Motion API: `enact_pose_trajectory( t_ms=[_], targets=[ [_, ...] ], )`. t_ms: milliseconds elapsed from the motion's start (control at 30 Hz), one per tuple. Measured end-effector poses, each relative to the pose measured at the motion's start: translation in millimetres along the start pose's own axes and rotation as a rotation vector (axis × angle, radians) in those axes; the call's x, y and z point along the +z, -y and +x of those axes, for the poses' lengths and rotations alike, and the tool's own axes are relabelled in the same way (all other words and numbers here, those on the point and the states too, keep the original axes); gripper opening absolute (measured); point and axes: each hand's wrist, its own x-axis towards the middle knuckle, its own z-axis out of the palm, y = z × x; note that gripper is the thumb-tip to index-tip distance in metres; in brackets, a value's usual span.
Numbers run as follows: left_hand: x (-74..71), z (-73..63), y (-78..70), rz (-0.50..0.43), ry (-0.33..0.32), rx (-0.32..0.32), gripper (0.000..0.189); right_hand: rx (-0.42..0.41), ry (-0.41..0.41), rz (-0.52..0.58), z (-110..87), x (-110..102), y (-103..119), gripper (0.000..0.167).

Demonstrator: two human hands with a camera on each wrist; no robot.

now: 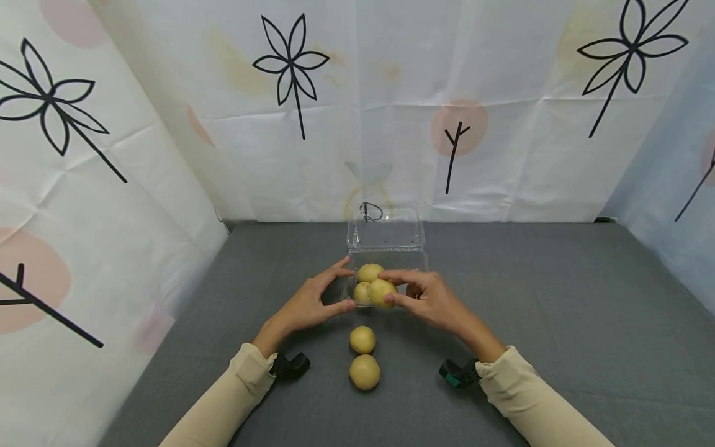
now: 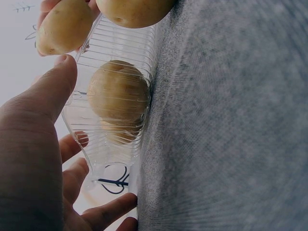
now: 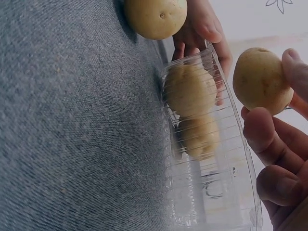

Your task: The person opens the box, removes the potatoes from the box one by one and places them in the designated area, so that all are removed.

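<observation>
Yellow potato [image 1: 383, 294], pinched in the right hand's grip [image 1: 431, 299], seems mid-loading; next calls for lowering into the clear box [image 1: 412, 258]. Left hand [image 1: 311, 300], fingers spread, at its nine o'clock.

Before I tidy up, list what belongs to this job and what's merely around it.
Job:
- potato pinched by the right hand
- clear container, left hand beside it
- two potatoes inside
- probably two loose potatoes in front

Merely around:
- patterned backdrop
- grey cloth underneath
</observation>
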Motion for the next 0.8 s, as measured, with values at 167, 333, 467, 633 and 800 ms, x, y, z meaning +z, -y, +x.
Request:
enact_pose_trajectory(
  t_ms=[167, 333, 467, 633, 800],
  targets=[
    [0.2, 0.2, 0.3, 0.006, -0.003, 0.003, 0.063, 0.027, -0.006, -0.028, -1.5, 0, 3, 0.042],
    [0.5, 0.2, 0.5, 0.018, -0.008, 0.002, 0.063, 0.05, 0.004, -0.032, -3.6, 0, 4, 0.043],
    [0.4, 0.0, 0.0, 0.02, -0.008, -0.009, 0.064, 0.042, 0.018, -0.006, -6.2, 0, 5, 0.041],
    [1.3, -0.4, 0.1, 0.032, -0.007, -0.027, 0.063, 0.041, 0.037, 0.024, -12.4, 1, 6, 0.039],
    [1.5, 0.2, -1.1, 0.036, -0.008, -0.034, 0.064, 0.029, 0.026, 0.042, -17.7, 2, 4, 0.039]
  ],
)
